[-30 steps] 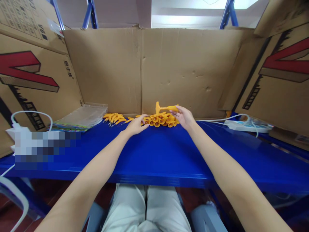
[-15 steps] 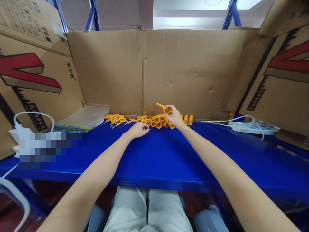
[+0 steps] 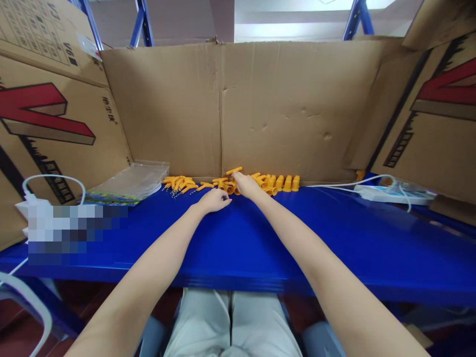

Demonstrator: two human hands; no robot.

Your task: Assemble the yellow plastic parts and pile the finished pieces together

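My right hand (image 3: 246, 185) is closed around a yellow bell-shaped corkscrew piece, whose narrow stem (image 3: 234, 170) sticks up past the fingertips; its wide end is hidden. Below it lies a pile of similar yellow pieces (image 3: 268, 184), some with their round mouths facing me. My left hand (image 3: 213, 200) rests on the blue table beside this pile, fingers curled in; anything inside them is hidden. Farther left, several yellow corkscrew handles (image 3: 181, 182) with metal spirals lie in a heap, and one single corkscrew (image 3: 204, 186) lies closer to my left hand.
Several yellow pieces (image 3: 288, 183) stand upright in a row at the right. A cardboard wall (image 3: 282, 109) backs the blue table (image 3: 245, 248), with boxes on both sides. Clear plastic bags (image 3: 128, 181) lie left; a white power strip (image 3: 394, 194) with cables lies right.
My right hand has moved left and slightly down with the yellow piece, from above the pile's right part to near my left hand. My left hand has stayed almost still.
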